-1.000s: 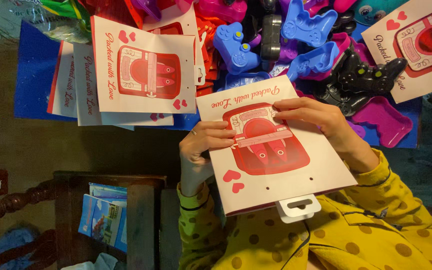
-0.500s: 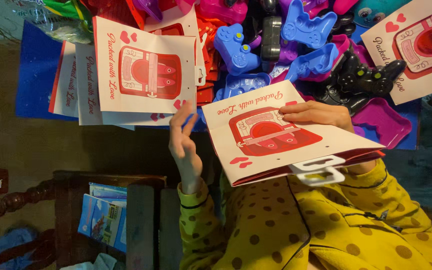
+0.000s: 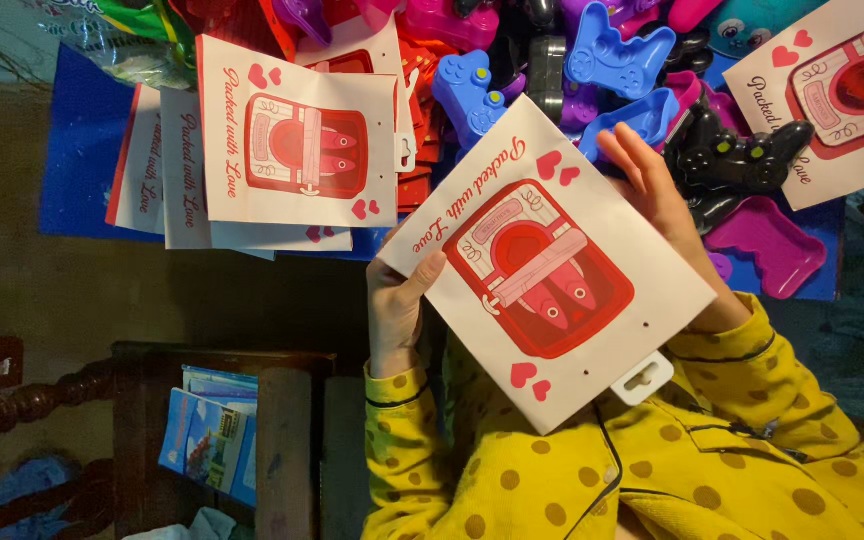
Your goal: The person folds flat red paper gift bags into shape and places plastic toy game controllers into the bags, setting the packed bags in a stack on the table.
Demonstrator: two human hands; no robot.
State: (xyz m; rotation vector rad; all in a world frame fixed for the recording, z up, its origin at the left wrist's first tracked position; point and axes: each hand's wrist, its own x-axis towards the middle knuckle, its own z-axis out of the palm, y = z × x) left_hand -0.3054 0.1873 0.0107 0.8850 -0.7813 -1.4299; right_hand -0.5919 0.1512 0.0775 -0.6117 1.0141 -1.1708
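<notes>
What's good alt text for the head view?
Two hands in yellow polka-dot sleeves hold a white packaging card with a red tin picture and hearts, left hand at its edge, right hand behind. Beyond lie a stack of matching cards and colourful toy game controllers.

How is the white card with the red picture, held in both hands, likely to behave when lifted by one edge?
The white card stays flat between the left hand and right hand, so it is probably fairly stiff. It looks thin, so likely light and easily creased.
</notes>
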